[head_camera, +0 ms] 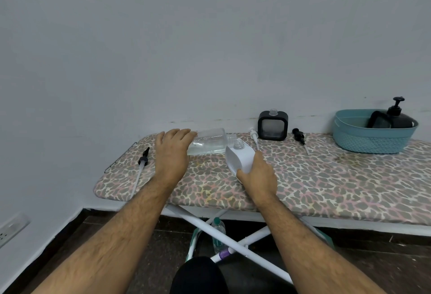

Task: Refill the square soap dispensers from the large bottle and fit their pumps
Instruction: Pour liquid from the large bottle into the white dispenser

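Note:
My left hand (171, 151) grips the base of the large clear bottle (210, 143), which is tipped on its side with its open mouth toward the neck of a white square dispenser (240, 156). My right hand (256, 172) holds that white dispenser, tilted left, on the leopard-print board (326, 177). A black square dispenser (272, 125) stands upright without a pump at the back by the wall. A white pump (254, 138) lies between the two dispensers. A black pump (299, 137) lies right of the black dispenser. Another black pump with a long tube (141, 165) lies at the board's left end.
A teal basket (373, 139) at the back right holds a black pump bottle (397, 116) and another dark dispenser. The wall runs directly behind the board. Under the board are its white crossed legs (210, 223) and a small water bottle (219, 235) on the dark floor.

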`<state>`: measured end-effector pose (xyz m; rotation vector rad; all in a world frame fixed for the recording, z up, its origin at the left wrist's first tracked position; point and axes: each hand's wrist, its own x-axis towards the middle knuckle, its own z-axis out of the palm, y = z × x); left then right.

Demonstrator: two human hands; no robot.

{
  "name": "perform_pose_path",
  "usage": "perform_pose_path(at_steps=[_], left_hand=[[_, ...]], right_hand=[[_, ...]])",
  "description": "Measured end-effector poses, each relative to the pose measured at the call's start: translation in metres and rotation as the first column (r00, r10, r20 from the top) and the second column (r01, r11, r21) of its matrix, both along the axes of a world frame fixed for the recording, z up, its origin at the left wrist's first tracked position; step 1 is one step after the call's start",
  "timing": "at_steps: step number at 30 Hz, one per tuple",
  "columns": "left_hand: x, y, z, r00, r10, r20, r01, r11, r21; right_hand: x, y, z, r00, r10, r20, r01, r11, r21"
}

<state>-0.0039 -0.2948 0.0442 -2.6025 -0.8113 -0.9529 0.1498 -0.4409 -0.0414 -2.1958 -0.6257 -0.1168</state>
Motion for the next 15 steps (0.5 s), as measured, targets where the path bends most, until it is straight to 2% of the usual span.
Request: perform_pose_path(at_steps=[15], left_hand=[[0.0004,0.0006,0.0002,1.0,-0.005,-0.004,0.005,1.0,-0.005]], right_hand=[[0.0,-0.0006,-0.0002,1.0,0.006,0.013,-0.006,1.0,-0.004]])
